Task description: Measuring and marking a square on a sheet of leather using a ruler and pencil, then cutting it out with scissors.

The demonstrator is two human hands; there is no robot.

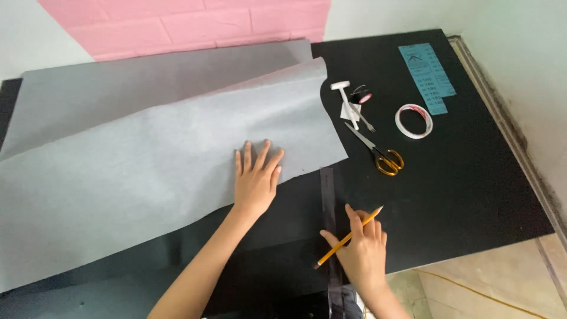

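Note:
My left hand (pixel 256 176) lies flat, fingers spread, on a large grey sheet of paper or fabric (pixel 147 153) that covers the left of a black table (pixel 460 177). The sheet is folded over itself along its far side. My right hand (pixel 361 248) holds a yellow pencil (pixel 348 237) and rests on a long dark ruler (pixel 331 236) that runs from the sheet's near right corner toward me.
To the right on the table lie scissors with yellow handles (pixel 378 150), a roll of tape (pixel 413 120), a blue printed strip (pixel 427 75) and small white tools (pixel 349 101). A pink brick-pattern wall (pixel 195 23) rises behind. Floor tiles (pixel 484 289) show at lower right.

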